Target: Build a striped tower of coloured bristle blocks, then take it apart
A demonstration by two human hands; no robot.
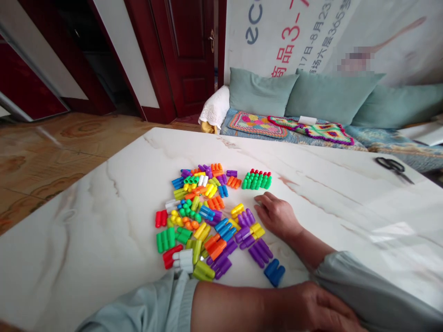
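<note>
- Plastic pieces (206,212): glossy, each a short row of joined, round-ended tubes. From where I stand, they lie in a loose heap on the white marbled table (121,198), many overlapping at odd angles.
- Colours observed: purple, orange, blue, green, yellow, yellow-green, red and white.
- At the heap's left edge: a red piece (161,219), and nearer the person a wider green piece (165,240).
- Close to the left sleeve (148,302): a pale white piece (182,260) and a yellow-green piece (204,271), just beside each other.
- On the heap's near right side: a long purple piece (260,252), then a dark blue piece (275,273) set apart from it.
- Green-and-red block (256,180): neat and compact, beyond the heap to the right; green rounded rows, with red rounded ends along the far edge.
- Right hand (277,214): palm down on the table, between block and observer; fingers loosely bent, visible tips slightly apart, seemingly holding nothing.
- Left hand (325,306): blurred, crossed over beside the right sleeve (367,290); I cannot tell its grip, nor whether it touches the cloth.
- Black scissors (391,166): far right of the table, well apart from the heap.
</note>
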